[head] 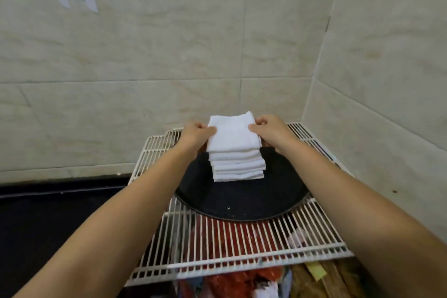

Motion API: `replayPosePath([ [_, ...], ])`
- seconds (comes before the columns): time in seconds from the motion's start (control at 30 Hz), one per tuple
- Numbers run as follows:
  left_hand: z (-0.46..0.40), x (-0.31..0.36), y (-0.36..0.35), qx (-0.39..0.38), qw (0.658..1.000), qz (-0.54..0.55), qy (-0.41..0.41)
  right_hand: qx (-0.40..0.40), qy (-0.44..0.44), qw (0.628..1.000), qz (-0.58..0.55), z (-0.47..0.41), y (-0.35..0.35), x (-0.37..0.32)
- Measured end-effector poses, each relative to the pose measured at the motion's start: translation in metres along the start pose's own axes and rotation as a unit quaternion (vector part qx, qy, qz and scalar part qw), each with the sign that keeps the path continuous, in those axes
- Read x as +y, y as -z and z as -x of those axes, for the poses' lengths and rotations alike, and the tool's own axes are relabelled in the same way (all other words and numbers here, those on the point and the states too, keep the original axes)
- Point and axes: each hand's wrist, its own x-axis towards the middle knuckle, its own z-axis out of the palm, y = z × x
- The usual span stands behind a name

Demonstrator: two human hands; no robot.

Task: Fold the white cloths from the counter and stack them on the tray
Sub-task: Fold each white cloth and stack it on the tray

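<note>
A folded white cloth point(232, 134) lies on top of a stack of several folded white cloths point(238, 166). The stack stands on a round black tray point(244, 201). My left hand point(197, 134) pinches the top cloth's left edge, and my right hand point(269, 130) pinches its right edge. Both arms reach forward from the bottom corners of the view. The far part of the tray is hidden behind the stack and my hands.
The tray rests on a white wire rack point(242, 249) in a tiled corner. Red and orange bags point(232, 280) lie under the rack. A dark counter point(48, 220) runs along the left. Tiled walls point(145, 55) close off the back and right.
</note>
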Motion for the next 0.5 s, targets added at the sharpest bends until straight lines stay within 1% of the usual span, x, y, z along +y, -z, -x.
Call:
replayPosePath([
  [0.1,0.001,-0.010,-0.007,0.020,0.999,-0.020,-0.021,-0.001,0.007,1.000,-0.001,-0.001,0.001,0.009],
  [0.27,-0.001,-0.012,-0.013,0.004,0.999,0.039,0.008,-0.005,-0.005,1.000,-0.007,-0.001,0.006,0.016],
  [0.4,0.002,-0.006,-0.016,0.006,1.000,0.025,0.009,-0.002,-0.022,0.999,-0.048,-0.002,0.014,0.014],
  [0.43,0.004,-0.004,-0.014,0.017,1.000,0.012,0.003,0.005,-0.021,0.999,-0.044,-0.003,0.016,0.012],
  [0.5,0.009,-0.001,-0.002,0.044,0.999,-0.013,-0.006,0.038,0.017,0.999,0.016,-0.002,0.018,0.000],
])
